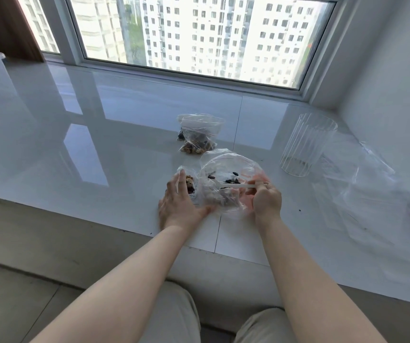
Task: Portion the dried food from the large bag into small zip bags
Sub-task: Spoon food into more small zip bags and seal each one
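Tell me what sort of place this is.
Probably a high-rise flat, at a wide tiled window ledge used as a worktop. The window looks out on tall apartment blocks, and filled zip bags of dried food lie on the ledge.

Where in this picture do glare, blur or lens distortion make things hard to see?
Head view: daylight from the window mirrors on the glossy sill as bright patches; the window frame bows from the wide-angle lens; the left hand is slightly motion-blurred; the clear bags on the right nearly vanish against the white surface.
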